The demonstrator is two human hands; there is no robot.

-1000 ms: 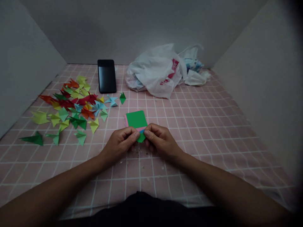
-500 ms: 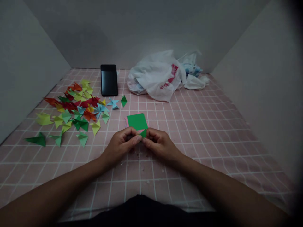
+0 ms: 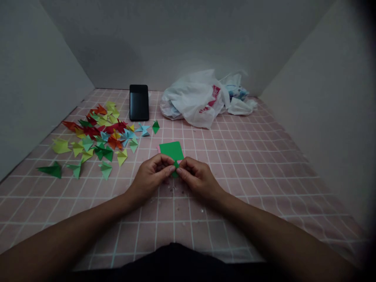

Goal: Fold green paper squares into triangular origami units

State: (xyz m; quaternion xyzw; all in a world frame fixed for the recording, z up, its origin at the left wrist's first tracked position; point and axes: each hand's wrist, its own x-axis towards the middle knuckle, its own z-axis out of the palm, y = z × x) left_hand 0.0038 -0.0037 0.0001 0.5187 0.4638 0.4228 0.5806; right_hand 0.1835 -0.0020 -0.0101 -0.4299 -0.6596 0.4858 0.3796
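Observation:
A small folded green paper (image 3: 175,164) is pinched between both hands, low over the cloth. My left hand (image 3: 152,172) grips its left side with thumb and fingers. On the other side my right hand (image 3: 197,176) is closed on it the same way, the two thumbs nearly meeting. Fingers cover most of the folded piece. Just beyond the hands lies a stack of square paper sheets (image 3: 172,150), green on top with a pink edge showing beneath.
Many folded paper cranes (image 3: 101,152) in several colours spread over the left side, with one green folded piece (image 3: 156,126) apart from them. A black phone (image 3: 139,102) and white plastic bags (image 3: 195,100) lie near the back wall on the pink checked cloth (image 3: 249,156).
The green paper has turned between my fingers and now shows as a narrower upright shape. The view has shifted slightly; both hands stay at about the same spot.

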